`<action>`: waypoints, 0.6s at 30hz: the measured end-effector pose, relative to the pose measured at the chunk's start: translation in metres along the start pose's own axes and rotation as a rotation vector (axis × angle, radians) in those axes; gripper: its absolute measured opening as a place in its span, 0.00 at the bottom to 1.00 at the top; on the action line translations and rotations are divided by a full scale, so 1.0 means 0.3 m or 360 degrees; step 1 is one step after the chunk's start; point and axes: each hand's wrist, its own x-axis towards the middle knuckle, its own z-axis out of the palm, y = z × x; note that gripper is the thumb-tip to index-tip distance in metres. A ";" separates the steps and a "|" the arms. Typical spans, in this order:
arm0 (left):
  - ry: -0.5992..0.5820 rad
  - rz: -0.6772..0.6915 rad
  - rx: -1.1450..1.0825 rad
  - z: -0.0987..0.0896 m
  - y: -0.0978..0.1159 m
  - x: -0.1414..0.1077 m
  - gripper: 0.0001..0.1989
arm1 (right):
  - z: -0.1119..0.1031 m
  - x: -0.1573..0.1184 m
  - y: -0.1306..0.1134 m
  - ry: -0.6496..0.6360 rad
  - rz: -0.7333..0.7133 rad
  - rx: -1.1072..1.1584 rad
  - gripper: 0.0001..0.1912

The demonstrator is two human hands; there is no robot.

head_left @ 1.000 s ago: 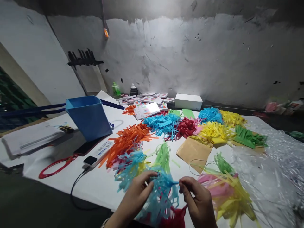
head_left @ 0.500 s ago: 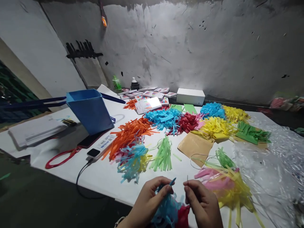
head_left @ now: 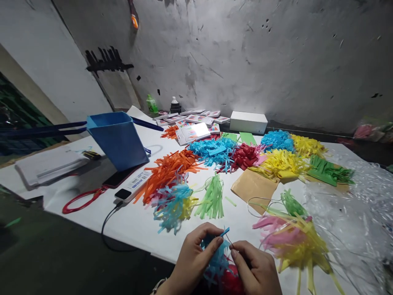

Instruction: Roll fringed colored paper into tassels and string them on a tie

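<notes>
Near the front edge of the table, my left hand (head_left: 199,254) is closed, pinching the twisted top of a blue paper tassel (head_left: 217,258) whose strips hang below the fingers. My right hand (head_left: 253,264) is closed on a thin needle-like piece (head_left: 227,237), its tip touching or very near the blue twisted end. Below and between the hands is a red tassel (head_left: 231,278), partly hidden by the right hand. A light green tassel (head_left: 211,198) lies on the table beyond.
A blue box (head_left: 118,139) stands at left beside a white device (head_left: 135,186) with a black cable. Orange strips (head_left: 172,168), a brown envelope (head_left: 253,188), and a pink and yellow tassel (head_left: 294,241) lie around. Clear plastic (head_left: 337,221) covers the right side; a white box (head_left: 248,122) is behind.
My right hand has moved left toward my left hand, bringing the thin piece to the blue twisted end. The view has shifted slightly.
</notes>
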 end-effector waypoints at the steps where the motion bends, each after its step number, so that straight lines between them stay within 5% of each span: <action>1: 0.0017 0.0030 0.0004 0.000 -0.001 0.000 0.07 | -0.001 0.000 -0.001 -0.0003 0.0009 -0.0005 0.12; 18: 0.0086 0.0184 0.0069 0.004 -0.023 -0.007 0.05 | 0.002 0.003 0.003 -0.0057 0.0112 -0.0015 0.16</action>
